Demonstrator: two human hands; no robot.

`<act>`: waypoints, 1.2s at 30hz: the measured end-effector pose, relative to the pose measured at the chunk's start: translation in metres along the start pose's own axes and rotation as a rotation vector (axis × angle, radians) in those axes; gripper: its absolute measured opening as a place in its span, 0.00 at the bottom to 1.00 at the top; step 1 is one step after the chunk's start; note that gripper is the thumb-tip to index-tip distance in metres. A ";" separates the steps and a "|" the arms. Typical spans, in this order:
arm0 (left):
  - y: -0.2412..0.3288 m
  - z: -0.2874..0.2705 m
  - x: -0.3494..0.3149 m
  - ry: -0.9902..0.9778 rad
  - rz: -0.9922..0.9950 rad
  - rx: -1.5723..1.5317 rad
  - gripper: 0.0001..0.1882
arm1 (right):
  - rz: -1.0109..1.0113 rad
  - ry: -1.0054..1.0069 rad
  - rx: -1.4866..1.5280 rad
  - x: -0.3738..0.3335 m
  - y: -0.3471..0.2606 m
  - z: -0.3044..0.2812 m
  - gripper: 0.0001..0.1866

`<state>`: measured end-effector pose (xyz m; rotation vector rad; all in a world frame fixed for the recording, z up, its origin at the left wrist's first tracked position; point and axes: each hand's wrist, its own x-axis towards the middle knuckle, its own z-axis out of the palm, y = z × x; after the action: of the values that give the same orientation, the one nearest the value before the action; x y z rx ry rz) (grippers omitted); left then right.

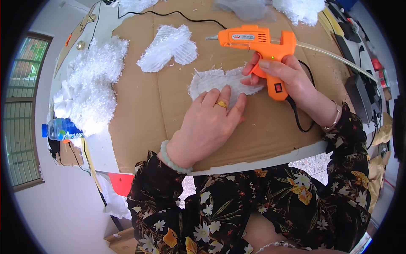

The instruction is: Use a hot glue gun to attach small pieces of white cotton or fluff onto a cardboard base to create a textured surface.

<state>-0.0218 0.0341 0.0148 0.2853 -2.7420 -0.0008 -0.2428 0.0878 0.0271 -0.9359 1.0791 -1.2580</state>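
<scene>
My right hand (292,78) is wrapped round the grip of an orange hot glue gun (253,40). Its metal nozzle points left, a green light glows on its body, and a long clear glue stick (330,51) runs out of its back. Below the gun, a white fabric piece (211,79) with frayed edges lies flat on the cardboard. My left hand (213,116) rests on this piece with its fingers stretched out, pressing its near edge. Some of my right fingertips hang close over its right end. Farther left lies another white frayed piece (169,47) with a lobed outline.
Brown cardboard (135,122) covers the table. A pile of fluffy white material (95,84) stands at the left, beside a water bottle (63,129). More white fluff (299,10) lies at the back. A black cord (177,16) crosses the far side; a dark grey box (360,99) sits at the right edge.
</scene>
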 end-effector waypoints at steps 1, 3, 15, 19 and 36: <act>-0.001 -0.001 -0.001 -0.002 -0.019 -0.020 0.25 | 0.009 0.004 0.008 0.000 0.000 0.001 0.14; -0.002 0.001 -0.001 -0.002 -0.015 -0.030 0.25 | 0.025 -0.011 -0.010 -0.001 0.002 -0.001 0.15; -0.001 0.004 0.003 -0.003 -0.035 -0.013 0.22 | 0.006 0.006 -0.028 0.003 0.004 -0.011 0.15; -0.003 0.000 0.007 -0.015 -0.065 -0.002 0.22 | 0.012 0.033 -0.010 0.003 0.008 -0.013 0.15; 0.000 -0.002 0.006 -0.024 -0.117 0.052 0.25 | 0.023 0.022 -0.068 0.007 0.007 -0.013 0.14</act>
<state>-0.0269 0.0327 0.0187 0.4625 -2.7484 0.0365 -0.2533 0.0819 0.0162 -0.9600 1.1530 -1.2221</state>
